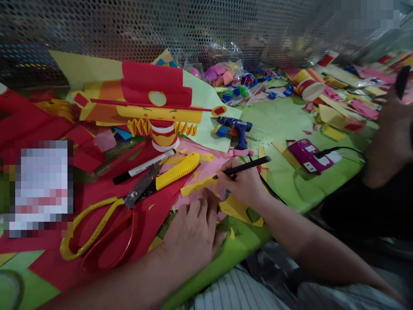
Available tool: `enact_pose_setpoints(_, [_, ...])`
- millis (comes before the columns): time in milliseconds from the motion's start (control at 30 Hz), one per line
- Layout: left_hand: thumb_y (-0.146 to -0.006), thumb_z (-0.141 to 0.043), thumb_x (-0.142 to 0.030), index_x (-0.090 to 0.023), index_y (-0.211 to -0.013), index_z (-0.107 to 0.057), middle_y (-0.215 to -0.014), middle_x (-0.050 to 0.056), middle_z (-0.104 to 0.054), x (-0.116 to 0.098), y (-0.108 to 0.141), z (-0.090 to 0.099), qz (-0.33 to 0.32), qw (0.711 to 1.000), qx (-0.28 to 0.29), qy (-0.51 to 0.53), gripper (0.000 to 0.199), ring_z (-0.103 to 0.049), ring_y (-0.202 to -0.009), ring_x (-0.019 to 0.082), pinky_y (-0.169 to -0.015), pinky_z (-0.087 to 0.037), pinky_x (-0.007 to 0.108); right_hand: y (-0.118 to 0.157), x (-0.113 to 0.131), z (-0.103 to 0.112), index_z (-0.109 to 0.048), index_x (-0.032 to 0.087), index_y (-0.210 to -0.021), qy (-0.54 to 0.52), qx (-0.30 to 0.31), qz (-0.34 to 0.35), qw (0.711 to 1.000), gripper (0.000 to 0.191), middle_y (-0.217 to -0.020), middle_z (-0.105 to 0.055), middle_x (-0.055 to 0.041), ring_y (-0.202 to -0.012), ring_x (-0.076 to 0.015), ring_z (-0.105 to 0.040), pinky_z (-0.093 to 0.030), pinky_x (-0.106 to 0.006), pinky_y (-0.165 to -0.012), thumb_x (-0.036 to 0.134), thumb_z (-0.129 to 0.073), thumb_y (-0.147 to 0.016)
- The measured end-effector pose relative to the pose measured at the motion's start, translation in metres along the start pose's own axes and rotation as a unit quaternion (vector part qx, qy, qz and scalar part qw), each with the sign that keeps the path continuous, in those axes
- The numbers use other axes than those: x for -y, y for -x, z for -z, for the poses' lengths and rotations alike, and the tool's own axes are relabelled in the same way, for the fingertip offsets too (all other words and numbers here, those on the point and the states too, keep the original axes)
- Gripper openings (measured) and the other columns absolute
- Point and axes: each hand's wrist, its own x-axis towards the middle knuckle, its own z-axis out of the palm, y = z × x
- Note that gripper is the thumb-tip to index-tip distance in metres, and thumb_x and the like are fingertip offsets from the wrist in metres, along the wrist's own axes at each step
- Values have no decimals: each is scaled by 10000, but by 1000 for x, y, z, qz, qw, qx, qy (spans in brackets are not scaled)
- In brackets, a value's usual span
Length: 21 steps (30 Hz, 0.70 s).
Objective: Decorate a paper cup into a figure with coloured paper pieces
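Perforated metal screen (106,38) backs a green tabletop (267,118) crowded with coloured paper scraps. At the near edge, the person's 2 bare hands work close together. Thumb and fingers of the right hand (240,183) pinch a black pen (248,165), its tip at the right part of a yellow paper strip (195,187). That strip lies over pink paper (211,165), just beyond the left hand (193,224), which rests palm down, fingers bent and close together; how firmly it presses cannot be told. If that hand lifts or presses lightly, the narrow strip could slide and the pen mark might run crooked. Loose offcuts beneath could also make it rock.

To the left, scissors (133,199) with 1 yellow and 1 red handle lie near the left forearm, beside a yellow box cutter (177,172); a careless sweep of the arm could knock both. Behind the right wrist runs a black cable (274,193). Snagging it might jerk the blue hot glue gun (240,128), if that is its lead, towards the red-and-yellow paper figure (161,115).
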Motion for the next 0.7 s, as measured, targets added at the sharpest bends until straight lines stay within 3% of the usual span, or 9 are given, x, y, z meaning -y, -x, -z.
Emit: enact_pose_setpoints(700, [-838,-415,-424,-72,-1128,-575,-1118,186,-612,1,-1,-1,-3,1000,-12,-2,483,-555,-872,273,-611,-476,375,0,0,2,-494,193,-601,4,-3,-23,1000,80,-503,-514,28,-430,-86,-422,-306,-217,-415,226,-536,-660])
